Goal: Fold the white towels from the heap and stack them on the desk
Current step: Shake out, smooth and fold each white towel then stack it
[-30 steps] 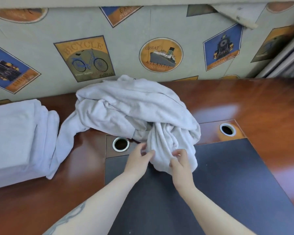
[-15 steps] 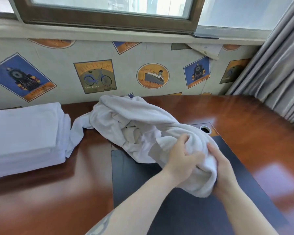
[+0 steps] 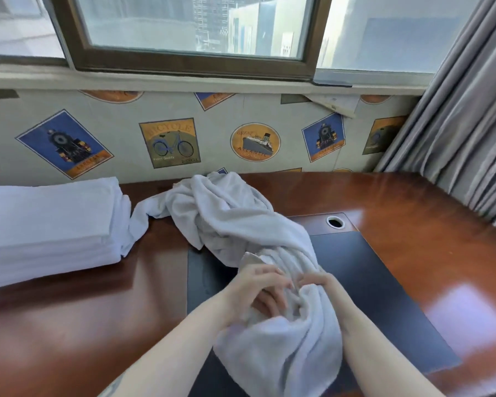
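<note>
A crumpled white towel [image 3: 241, 222] stretches from the back of the desk toward me, its near end bunched and hanging over the front edge. My left hand [image 3: 258, 290] grips the bunched cloth from the left, fingers curled into the folds. My right hand [image 3: 324, 285] holds the same bunch from the right, its fingers partly buried in the fabric. A strip of this towel trails left and touches the stack of folded white towels [image 3: 46, 222] on the desk's left side.
The glossy brown desk [image 3: 413, 213] has a dark inset mat [image 3: 384, 296] and a round cable hole [image 3: 335, 222]. A wall with vintage poster prints and a window stand behind. Grey curtains [image 3: 464, 110] hang at the right.
Both hands have pulled the towel from the heap toward me and gathered its near end; the cloth now stretches out long. The head has tilted up, showing the window.
</note>
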Available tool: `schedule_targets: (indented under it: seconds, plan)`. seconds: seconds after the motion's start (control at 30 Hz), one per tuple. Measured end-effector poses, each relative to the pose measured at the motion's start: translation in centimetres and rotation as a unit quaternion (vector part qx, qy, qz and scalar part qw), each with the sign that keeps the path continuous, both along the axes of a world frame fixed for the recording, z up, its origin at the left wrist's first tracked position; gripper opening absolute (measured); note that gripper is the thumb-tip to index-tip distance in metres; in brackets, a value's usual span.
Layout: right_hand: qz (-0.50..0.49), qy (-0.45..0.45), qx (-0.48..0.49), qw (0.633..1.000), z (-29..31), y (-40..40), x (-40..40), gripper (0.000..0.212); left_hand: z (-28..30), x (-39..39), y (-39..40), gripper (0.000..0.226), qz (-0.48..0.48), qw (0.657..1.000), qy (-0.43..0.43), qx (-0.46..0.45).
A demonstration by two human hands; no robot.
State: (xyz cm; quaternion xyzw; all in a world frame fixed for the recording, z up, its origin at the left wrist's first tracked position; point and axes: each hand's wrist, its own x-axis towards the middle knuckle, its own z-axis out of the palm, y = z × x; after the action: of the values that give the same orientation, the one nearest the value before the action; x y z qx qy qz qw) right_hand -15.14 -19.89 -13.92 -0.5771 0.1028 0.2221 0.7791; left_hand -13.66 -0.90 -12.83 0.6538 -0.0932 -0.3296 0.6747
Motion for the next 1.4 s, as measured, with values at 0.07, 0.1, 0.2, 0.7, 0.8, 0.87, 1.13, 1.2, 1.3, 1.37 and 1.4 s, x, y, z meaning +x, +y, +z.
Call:
schedule_targets:
  seconds: [0.07,0.1,0.2,0.7,0.8,0.87,1.13,1.2,1.3,1.37,1.4]
  plan:
    - [0.035,-0.039,0.066,0.996,0.7,-3.3,0.2,0.060,-1.0,2.0,0.8,0.014,0.227,0.960,-0.149,0.075]
    - [0.062,-0.060,0.064,0.994,1.0,-5.2,0.1,0.069,-1.0,2.9,0.9,0.040,0.278,0.918,-0.235,0.157]
    - [0.127,-0.048,0.078,0.988,1.9,-11.7,-1.0,0.069,-1.6,5.4,-1.2,0.107,0.250,0.797,-0.355,0.419]
    - [0.059,-0.131,-0.271,0.952,-4.2,-13.8,3.0,0.091,-6.5,1.3,-16.0,0.043,0.489,0.858,0.128,0.091]
    - [0.081,-0.175,-0.437,0.879,-5.7,-11.6,3.5,0.084,-8.0,0.0,-13.4,0.036,0.531,0.831,0.108,0.123]
    - [0.116,-0.219,-0.460,0.852,-6.8,-9.6,3.5,0.085,-8.8,0.2,-12.0,0.032,0.503,0.844,0.056,0.177]
    - [0.290,-0.191,-0.650,0.676,-15.1,-6.1,5.6,0.095,-14.8,4.7,-10.7,0.090,0.204,0.755,-0.114,0.613]
    - [0.304,-0.194,-0.643,0.676,-15.6,-5.4,7.9,0.096,-16.5,6.2,-9.5,0.085,0.207,0.732,-0.105,0.640]
    - [0.307,-0.188,-0.628,0.690,-15.9,-3.7,12.2,0.106,-18.1,9.7,-7.5,0.079,0.200,0.713,-0.133,0.659]
    - [0.291,-0.187,-0.634,0.691,-16.4,-2.3,15.1,0.109,-18.7,12.8,-6.3,0.078,0.199,0.699,-0.171,0.666]
    - [0.281,-0.187,-0.636,0.694,-16.7,-1.5,16.5,0.109,-18.9,14.5,-5.8,0.078,0.201,0.694,-0.181,0.667]
